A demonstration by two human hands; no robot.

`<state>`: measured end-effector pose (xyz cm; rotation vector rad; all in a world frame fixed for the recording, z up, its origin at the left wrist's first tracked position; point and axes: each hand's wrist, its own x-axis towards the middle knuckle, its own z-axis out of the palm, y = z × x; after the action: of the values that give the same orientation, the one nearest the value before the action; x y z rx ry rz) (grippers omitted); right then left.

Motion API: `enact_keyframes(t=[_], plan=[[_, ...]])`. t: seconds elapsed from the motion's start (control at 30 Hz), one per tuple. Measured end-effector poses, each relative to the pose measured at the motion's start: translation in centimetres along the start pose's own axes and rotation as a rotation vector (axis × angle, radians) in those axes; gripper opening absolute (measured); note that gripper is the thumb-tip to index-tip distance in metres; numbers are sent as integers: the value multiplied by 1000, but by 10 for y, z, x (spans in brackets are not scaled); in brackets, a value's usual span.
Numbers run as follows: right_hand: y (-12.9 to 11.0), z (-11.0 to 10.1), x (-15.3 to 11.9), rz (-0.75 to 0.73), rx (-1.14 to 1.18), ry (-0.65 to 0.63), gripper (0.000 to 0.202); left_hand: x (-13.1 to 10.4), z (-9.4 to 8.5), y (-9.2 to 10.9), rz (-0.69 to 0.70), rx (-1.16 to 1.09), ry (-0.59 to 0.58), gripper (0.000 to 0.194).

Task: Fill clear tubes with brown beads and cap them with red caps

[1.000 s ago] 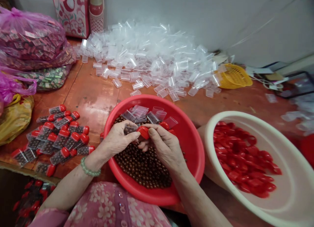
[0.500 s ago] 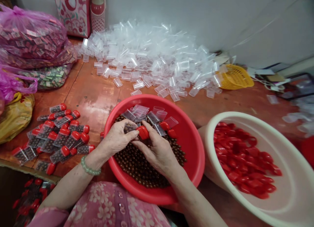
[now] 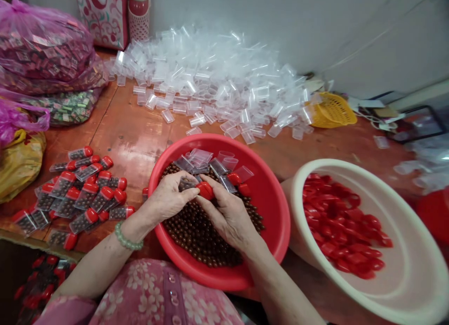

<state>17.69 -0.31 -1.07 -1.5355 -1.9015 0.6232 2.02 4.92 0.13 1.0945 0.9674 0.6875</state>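
Observation:
Over the red basin (image 3: 283, 231), my left hand (image 3: 167, 199) is closed around a small clear plastic container (image 3: 186, 184) with dark beads inside. Its red cap (image 3: 205, 190) is gripped between the thumb and fingers of my right hand (image 3: 229, 216), and the cap sits at the container's end. Below my hands lies a heap of shiny brown beads (image 3: 196, 238). Several clear empty containers (image 3: 199, 157) and two red caps (image 3: 244, 190) rest on the beads at the far side of the basin. My fingers partly cover the container.
Filled, red-capped containers (image 3: 87, 194) lie on the table to the left. A cream tub (image 3: 298, 194) of loose red caps (image 3: 347, 227) stands right. Clear empties (image 3: 217, 86) are piled at the back, beside a yellow basket (image 3: 331, 111). Pink plastic bags (image 3: 45, 49) fill the left corner.
The whole view has shifted slightly, with the things at the right edge moving left. Both hands keep their grip on the container and its cap, almost in place.

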Motion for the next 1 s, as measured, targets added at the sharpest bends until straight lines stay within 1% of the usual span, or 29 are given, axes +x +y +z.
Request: enact_keyframes(t=[0.1,0.2,0.3,0.4,0.5,0.6,0.67,0.8,0.9,1.0], plan=[[-3,-4,0,114,89,-69,52,1,0,1,-42,-35,1,10],[-4,-7,-1,229,219,-97,53,1,0,-1,-51,-52,-7,10],[-1,-8,-2,294,375,-81,49,1,0,-2,-36,-30,-1,10],[6,-10,0,376,567,-65,42,0,0,-3,-48,-52,-39,11],[9,-10,4,485,794,-32,38,-1,0,-2,-44,-47,-50,14],[7,-9,9,590,990,-1,38,-2,-1,-1,-30,-54,-58,15],[5,-8,12,618,1072,-12,37,-2,-1,0,-15,-66,-74,14],[2,-7,14,619,1151,-56,32,-2,-1,-2,11,-37,-73,12],[4,-7,13,610,1161,-77,30,-2,0,-4,9,-40,-104,11],[7,-6,12,577,1133,-60,28,-3,0,-6,13,-35,-132,9]])
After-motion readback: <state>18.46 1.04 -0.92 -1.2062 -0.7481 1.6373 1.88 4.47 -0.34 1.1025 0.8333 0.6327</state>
